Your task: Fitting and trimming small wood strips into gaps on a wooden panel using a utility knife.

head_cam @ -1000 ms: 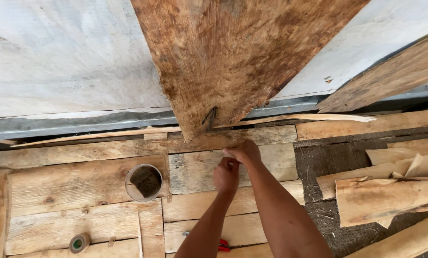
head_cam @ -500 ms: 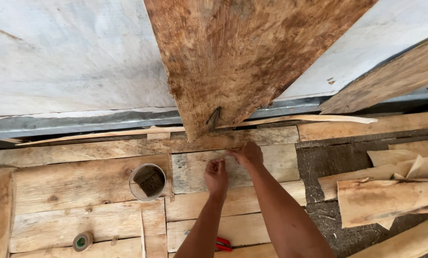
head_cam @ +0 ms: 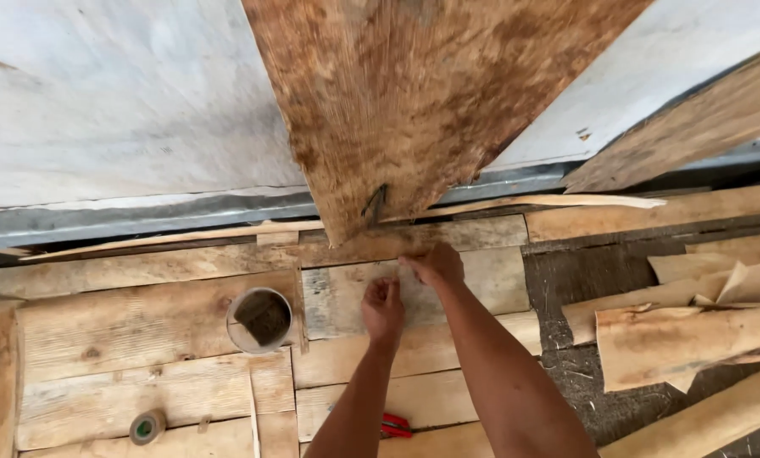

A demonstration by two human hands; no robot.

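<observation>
Head view, looking down on a floor of rough wooden planks (head_cam: 142, 331). At centre frame both bare hands meet over a pale grey plank (head_cam: 481, 284). The left hand (head_cam: 383, 309) is curled into a loose fist, knuckles up, resting on or just above that plank; whether it holds anything cannot be told. The right hand (head_cam: 435, 265), a little higher in the frame, is pinched shut at the plank's upper edge, fingertips touching the wood; what it pinches, if anything, is too small to make out. Directly above the hands, a large, weathered brown board (head_cam: 431, 102) tapers down to a point, with a dark bent nail (head_cam: 374, 204) near its tip. Left of the hands stands a round container (head_cam: 261, 319). At lower left lies a roll of tape (head_cam: 147, 427); a red-handled tool (head_cam: 394, 425) shows between the forearms at the bottom edge. Loose board offcuts (head_cam: 685, 335) lie at right.
</observation>
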